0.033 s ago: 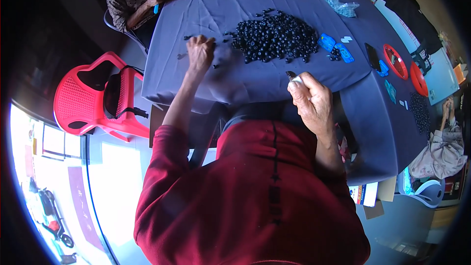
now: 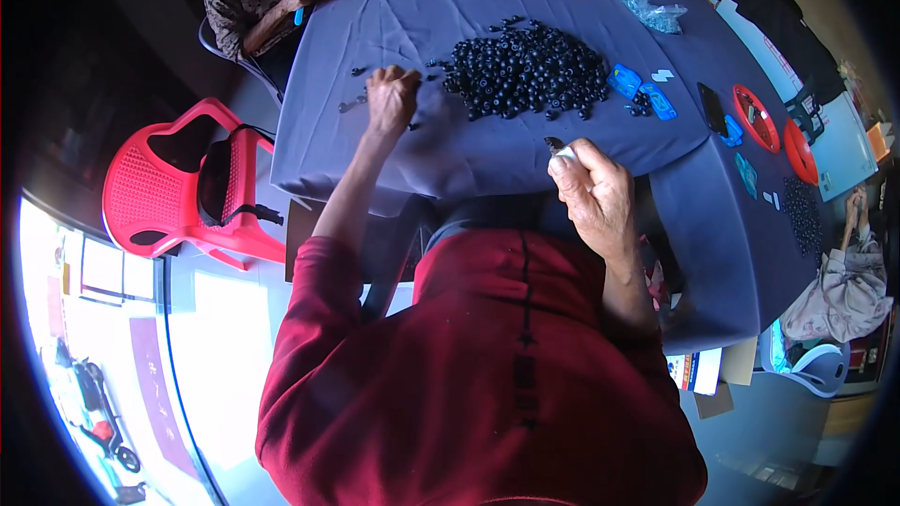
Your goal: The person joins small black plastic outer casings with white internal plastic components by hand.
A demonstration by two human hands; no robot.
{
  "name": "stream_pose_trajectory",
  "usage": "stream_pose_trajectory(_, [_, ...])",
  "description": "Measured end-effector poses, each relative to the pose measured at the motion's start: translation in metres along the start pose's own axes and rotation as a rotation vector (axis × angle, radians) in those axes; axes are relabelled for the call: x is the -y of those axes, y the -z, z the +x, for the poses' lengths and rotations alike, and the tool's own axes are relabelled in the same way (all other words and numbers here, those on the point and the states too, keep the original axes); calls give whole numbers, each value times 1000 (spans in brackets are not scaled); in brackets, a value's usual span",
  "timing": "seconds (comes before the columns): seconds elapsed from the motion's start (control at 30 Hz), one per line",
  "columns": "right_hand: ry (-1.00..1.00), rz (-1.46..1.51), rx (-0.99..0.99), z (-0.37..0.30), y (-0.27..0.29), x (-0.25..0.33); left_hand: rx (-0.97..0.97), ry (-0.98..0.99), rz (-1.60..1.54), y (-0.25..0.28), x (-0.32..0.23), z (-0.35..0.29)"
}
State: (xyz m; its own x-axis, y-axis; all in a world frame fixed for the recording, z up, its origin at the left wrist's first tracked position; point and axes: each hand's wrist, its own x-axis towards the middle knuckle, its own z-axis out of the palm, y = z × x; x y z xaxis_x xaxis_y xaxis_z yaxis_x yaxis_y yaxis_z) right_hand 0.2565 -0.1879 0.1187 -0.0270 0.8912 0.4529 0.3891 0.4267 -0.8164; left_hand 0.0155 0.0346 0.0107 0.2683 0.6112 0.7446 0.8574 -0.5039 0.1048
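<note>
A large heap of small round black parts [image 2: 525, 70] lies on the grey cloth-covered table [image 2: 431, 159]. Just left of that heap, my left hand [image 2: 391, 101] is over the cloth with its fingers curled down and closed; whatever is between the fingertips is hidden. A few loose black pieces [image 2: 358, 71] are scattered around it. Closer to me, at the table's front edge, my right hand [image 2: 592, 192] is closed with the thumb on top. It grips a small dark-tipped piece with a whitish part [image 2: 555, 144], mostly covered by the fingers.
Blue plastic pieces [image 2: 626, 81] sit right of the heap. Beyond are a clear bag [image 2: 653, 11], a phone [image 2: 712, 109] and red trays [image 2: 756, 117]. A red chair [image 2: 192, 183] stands left. Other people sit at the far left [image 2: 253, 9] and far right [image 2: 839, 290].
My left hand has shifted slightly right, toward the heap, and more loose black pieces show at its left. My right hand stays nearly where it was.
</note>
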Motion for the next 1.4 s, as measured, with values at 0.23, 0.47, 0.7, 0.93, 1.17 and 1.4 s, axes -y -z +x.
stream_pose_trajectory(0.23, [24,-22,11,0,0,2,220,-105,-57,-42,-33,4])
stream_pose_trajectory(0.47, [77,-48,5,1,-3,-3,220,-24,-113,-69,-15,12])
stream_pose_trajectory(0.7, [70,-20,-1,4,-1,-7,146,110,-299,-49,-21,15])
stream_pose_trajectory(0.93, [8,-10,-45,4,4,-3,183,541,-1866,53,-110,36])
stream_pose_trajectory(1.17, [39,35,-96,0,9,3,483,211,-2351,97,-165,28])
stream_pose_trajectory(1.4, [45,15,-117,-1,14,7,487,199,-2445,99,-171,20])
